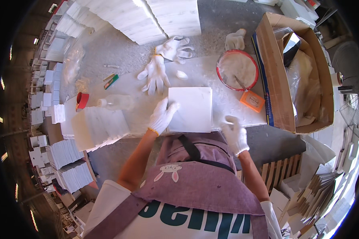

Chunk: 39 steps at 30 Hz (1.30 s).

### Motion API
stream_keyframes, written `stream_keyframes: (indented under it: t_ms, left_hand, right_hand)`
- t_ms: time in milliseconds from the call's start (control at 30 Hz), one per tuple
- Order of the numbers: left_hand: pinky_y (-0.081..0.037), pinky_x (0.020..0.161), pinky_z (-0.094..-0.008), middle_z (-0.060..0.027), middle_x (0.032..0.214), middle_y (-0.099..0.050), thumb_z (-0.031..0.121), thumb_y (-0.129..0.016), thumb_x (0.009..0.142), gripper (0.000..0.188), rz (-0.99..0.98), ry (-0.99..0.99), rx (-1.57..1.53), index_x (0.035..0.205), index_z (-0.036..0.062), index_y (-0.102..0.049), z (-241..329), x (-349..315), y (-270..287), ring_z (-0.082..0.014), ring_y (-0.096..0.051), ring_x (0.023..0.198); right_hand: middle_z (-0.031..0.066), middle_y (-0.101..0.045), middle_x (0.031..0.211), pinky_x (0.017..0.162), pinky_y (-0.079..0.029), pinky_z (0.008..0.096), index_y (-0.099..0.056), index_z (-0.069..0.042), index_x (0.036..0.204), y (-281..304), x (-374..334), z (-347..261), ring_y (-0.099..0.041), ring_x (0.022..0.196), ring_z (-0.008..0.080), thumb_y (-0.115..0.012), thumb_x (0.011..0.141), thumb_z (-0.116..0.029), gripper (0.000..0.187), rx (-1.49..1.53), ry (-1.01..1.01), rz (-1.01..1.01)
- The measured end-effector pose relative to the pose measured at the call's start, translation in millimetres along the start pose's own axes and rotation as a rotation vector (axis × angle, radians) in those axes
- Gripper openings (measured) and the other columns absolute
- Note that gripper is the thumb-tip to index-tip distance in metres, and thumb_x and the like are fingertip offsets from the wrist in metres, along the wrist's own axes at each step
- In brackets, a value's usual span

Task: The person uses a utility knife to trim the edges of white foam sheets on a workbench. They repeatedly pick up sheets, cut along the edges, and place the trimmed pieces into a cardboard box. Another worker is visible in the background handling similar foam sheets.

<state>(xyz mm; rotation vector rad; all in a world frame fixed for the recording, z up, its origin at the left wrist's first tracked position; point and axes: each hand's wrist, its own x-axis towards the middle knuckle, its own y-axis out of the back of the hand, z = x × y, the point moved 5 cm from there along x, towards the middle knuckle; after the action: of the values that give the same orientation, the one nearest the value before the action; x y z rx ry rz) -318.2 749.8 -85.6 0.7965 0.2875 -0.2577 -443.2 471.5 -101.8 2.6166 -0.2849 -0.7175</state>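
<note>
Panel point(190, 110), white and square, lies at the bench's point(201, 73) front edge. The left hand point(163, 116) touches its left side, fingers loosely open; the right hand point(236, 135) is near its right side, fingers bent, contents unclear. A red-rimmed bowl point(232, 67) sits toward the far right corner, a white stack point(99, 124) at the front left.

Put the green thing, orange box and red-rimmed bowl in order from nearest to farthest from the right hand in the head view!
1. Orange box: ahead, slightly right.
2. Red-rimmed bowl: just past the box.
3. Green thing: far over left.
</note>
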Motion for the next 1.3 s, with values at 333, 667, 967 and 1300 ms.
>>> stream_keyframes:
  t_ms: [333, 667, 967, 1300]
  left_hand:
    - [-0.049, 0.09, -0.042, -0.0177, 0.114, -0.064, 0.028, -0.081, 0.075, 0.06, 0.252, -0.411, 0.126, 0.125, 0.0034, -0.059, 15.4, 77.7, 30.8, -0.033, -0.062, 0.102]
    - [-0.048, 0.091, -0.0438, -0.0119, 0.117, -0.063, 0.03, -0.075, 0.077, 0.047, -0.195, -0.32, 0.222, 0.12, 0.013, -0.065, 35.1, 131.3, 9.5, -0.03, -0.06, 0.109]
    - [-0.053, 0.081, -0.026, -0.0058, 0.102, -0.068, -0.001, -0.068, 0.088, 0.019, 0.01, -0.274, -0.996, 0.107, -0.0002, -0.064, 20.5, 114.4, 21.4, -0.012, -0.063, 0.092]
    - [-0.049, 0.089, -0.0283, -0.0059, 0.107, -0.067, -0.004, -0.075, 0.081, 0.029, 0.168, -0.5, -0.569, 0.108, 0.004, -0.072, 31.4, 38.6, 2.9, -0.0156, -0.061, 0.101]
  right_hand:
    - [0.0113, -0.067, 0.087, 0.07, -0.052, 0.0326, -0.063, 0.0, 0.103, 27.3, -6.0, 1.1, -0.063, 0.069, 0.018, -0.069, 0.091, -0.03, 0.033, 0.25, 0.012, 0.356]
    - [0.0223, -0.058, 0.124, 0.085, -0.053, 0.0465, -0.051, -0.013, 0.138, 6.8, 67.6, -95.4, -0.064, 0.1, 0.0397, -0.067, 0.088, -0.023, 0.054, -0.405, 0.266, 0.455]
    - [0.0169, -0.07, 0.1, 0.076, -0.053, 0.0386, -0.067, -0.012, 0.119, 17.5, 91.4, -93.9, -0.069, 0.086, 0.0291, -0.054, 0.098, -0.025, 0.028, -0.359, 0.427, 0.563]
    - [0.02, -0.068, 0.115, 0.086, -0.052, 0.041, -0.061, -0.006, 0.128, 3.1, 93.2, -99.4, -0.067, 0.102, 0.0355, -0.06, 0.094, -0.022, 0.037, -0.413, 0.26, 0.423]
